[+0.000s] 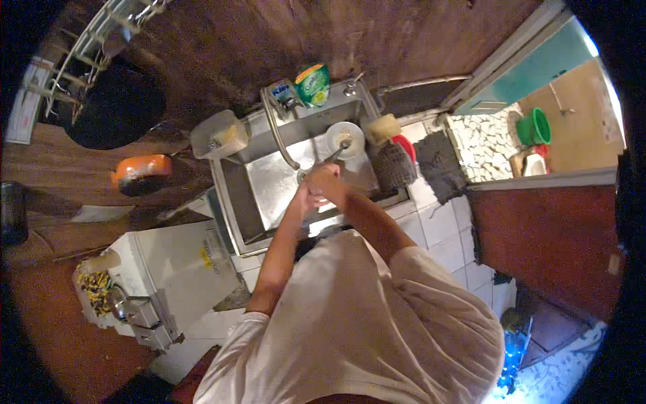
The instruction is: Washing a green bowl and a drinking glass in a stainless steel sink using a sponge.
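Observation:
My left hand (pixel 309 196) and my right hand (pixel 325 178) are pressed together under the curved metal faucet (pixel 276 132), over a stainless steel sink (pixel 232 202). Their fingers overlap and blur, so whether anything small lies between them is hidden. Just beyond my right hand, in the sink, sits a white bowl (pixel 332 132) with a spoon or ladle (pixel 344 145) in it. A clear plastic container (pixel 202 139) stands at the sink's left rim. Behind the faucet are a green detergent pouch (pixel 313 87) and a smaller blue packet (pixel 281 92).
At the sink's right edge are a yellow sponge (pixel 383 127), a dark mesh cloth (pixel 396 165) and a red dish (pixel 406 146). A dark rag (pixel 441 164) lies on the white tiles. An orange pan (pixel 144 169) and a large black pan (pixel 118 108) hang at the left.

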The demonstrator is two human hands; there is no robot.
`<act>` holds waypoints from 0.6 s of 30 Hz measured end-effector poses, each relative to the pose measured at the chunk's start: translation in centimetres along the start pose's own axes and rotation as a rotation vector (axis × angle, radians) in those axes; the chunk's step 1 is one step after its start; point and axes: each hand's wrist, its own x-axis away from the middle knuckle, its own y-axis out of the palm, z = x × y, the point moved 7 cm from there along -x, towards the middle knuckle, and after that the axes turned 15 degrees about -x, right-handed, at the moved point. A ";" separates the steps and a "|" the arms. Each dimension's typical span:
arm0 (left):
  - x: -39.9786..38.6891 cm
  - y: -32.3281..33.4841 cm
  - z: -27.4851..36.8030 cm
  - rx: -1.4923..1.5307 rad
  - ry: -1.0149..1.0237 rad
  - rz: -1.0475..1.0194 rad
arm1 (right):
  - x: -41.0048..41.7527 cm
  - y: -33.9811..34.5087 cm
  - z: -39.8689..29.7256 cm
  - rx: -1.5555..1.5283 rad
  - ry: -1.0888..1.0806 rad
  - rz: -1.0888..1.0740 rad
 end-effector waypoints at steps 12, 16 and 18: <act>7.9 2.7 7.4 -0.919 0.695 1.123 | 4.9 -7.0 20.1 -1.145 -0.413 1.021; 9.1 2.6 7.5 -1.001 0.820 1.189 | 8.1 -10.7 24.9 -0.893 -0.154 1.280; 9.0 3.4 7.9 -1.078 0.869 1.182 | 7.9 -11.5 24.5 -0.673 -0.074 1.212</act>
